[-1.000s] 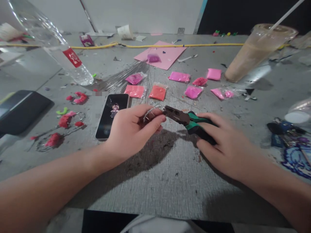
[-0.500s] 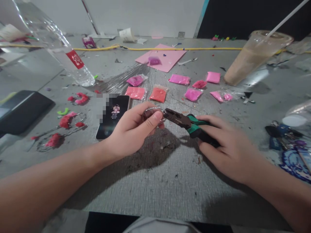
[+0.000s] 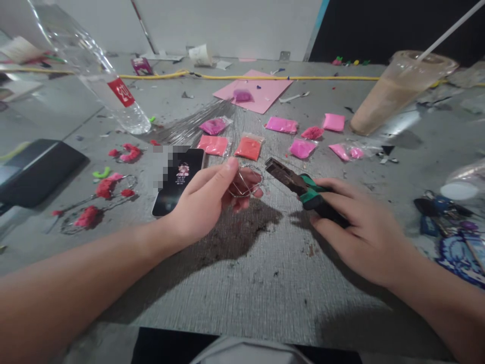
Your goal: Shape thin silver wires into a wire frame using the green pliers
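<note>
A bent piece of silvery wire rests in my left hand, lying over the curled fingers with the thumb raised beside it. My right hand is wrapped round the green and black handles of the pliers. The dark jaws of the pliers point up and left, a small gap away from the wire. Behind the hands lie an orange clay packet and a coral one. A phone lies partly behind my left hand.
Wire pieces with red clay lie at left, near a dark case. A water bottle leans at back left. An iced drink stands at back right. Straight wires and pink paper lie behind, with keychains at right.
The plier jaws have moved right, away from the wire. My left thumb has lifted and the fingers have loosened, showing more of the wire.
</note>
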The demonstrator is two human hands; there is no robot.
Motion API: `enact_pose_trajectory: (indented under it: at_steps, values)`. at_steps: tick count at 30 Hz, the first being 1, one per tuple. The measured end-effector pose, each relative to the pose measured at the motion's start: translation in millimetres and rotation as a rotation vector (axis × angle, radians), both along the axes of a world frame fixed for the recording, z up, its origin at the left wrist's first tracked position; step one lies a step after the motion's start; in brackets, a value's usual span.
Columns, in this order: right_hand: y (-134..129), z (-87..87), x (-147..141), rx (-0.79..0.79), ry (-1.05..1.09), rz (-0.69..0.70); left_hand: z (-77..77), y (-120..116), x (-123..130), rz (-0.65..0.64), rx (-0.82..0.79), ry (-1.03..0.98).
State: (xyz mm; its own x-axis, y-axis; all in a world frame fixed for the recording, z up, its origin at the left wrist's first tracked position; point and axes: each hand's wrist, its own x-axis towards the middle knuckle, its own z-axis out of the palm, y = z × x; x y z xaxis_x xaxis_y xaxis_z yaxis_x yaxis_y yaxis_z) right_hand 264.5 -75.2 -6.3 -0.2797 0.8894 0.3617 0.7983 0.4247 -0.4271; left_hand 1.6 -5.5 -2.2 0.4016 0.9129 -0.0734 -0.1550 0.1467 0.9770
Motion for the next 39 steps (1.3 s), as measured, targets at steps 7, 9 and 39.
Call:
enact_pose_trajectory:
  at_steps: [7, 9, 39]
  values:
    - [2.7, -0.8, 1.5, -0.026, -0.02, -0.022, 4.2, -2.1, 2.7, -0.019, -0.137, -0.157]
    - [3.0, -0.8, 1.4, -0.034, -0.019, -0.015, 3.5, -2.4, 3.0, -0.039, -0.151, -0.202]
    - [0.0, 1.1, 2.5, -0.023, 0.002, -0.066, 9.5, 5.4, 2.8, -0.011, -0.347, -0.286]
